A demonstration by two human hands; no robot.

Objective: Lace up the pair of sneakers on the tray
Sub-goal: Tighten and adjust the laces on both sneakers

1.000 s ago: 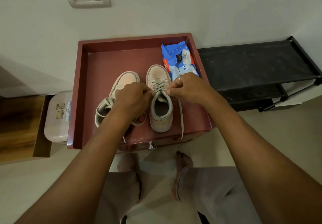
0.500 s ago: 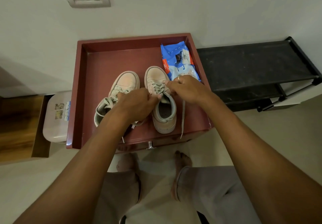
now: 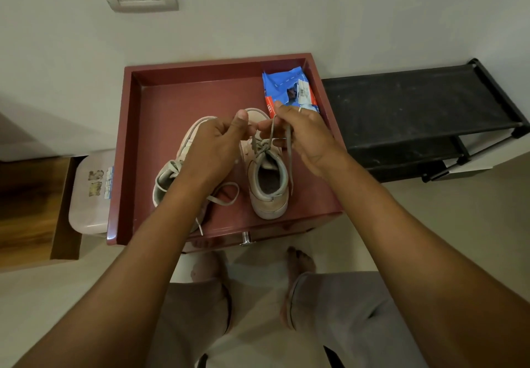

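Note:
Two pale pink sneakers with grey laces stand on a dark red tray (image 3: 160, 104). The right sneaker (image 3: 268, 184) sits in the middle, heel toward me. My left hand (image 3: 213, 145) and my right hand (image 3: 304, 135) are raised above its tongue, each pinching a strand of its grey lace (image 3: 265, 142). One loose end hangs down the shoe's right side from my right hand. The left sneaker (image 3: 169, 172) lies under my left forearm, mostly hidden, its lace trailing in a loop toward the tray's front edge.
A blue plastic packet (image 3: 286, 89) lies in the tray's back right corner. A black shoe rack (image 3: 415, 109) stands to the right, a pale plastic box (image 3: 91, 192) and a wooden panel to the left. My bare feet are on the floor below the tray.
Both hands have lifted up and away from the right sneaker's tongue, drawing the lace strands upward with them. The sneakers have stayed in place.

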